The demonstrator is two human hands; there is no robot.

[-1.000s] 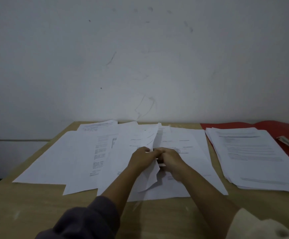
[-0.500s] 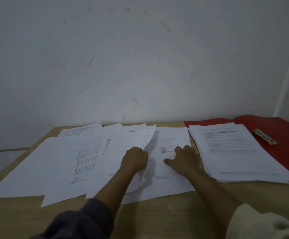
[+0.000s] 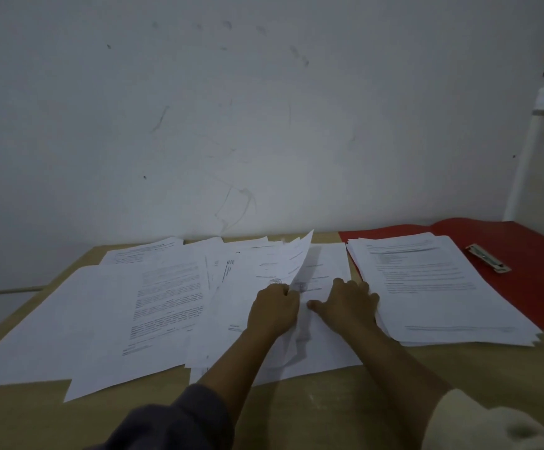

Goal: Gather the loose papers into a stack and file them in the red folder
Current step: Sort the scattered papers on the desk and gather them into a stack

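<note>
Left hand, at lower centre of the frame, has its fingers curled around the edge of a lifted sheet, which bows upward from the loose papers. Right hand lies flat with its fingers spread, pressing the sheet underneath. Its outer edge is just beside the stack.

One second earlier both hands met at the lifted sheet. They are now apart, the right hand having moved toward the stack.

The stack rests on the open red folder at right of frame. A fastener strip lies on the bare red surface beyond it. Loose papers overlap from centre to the left edge of the frame. Bare table runs along the bottom of the frame.
</note>
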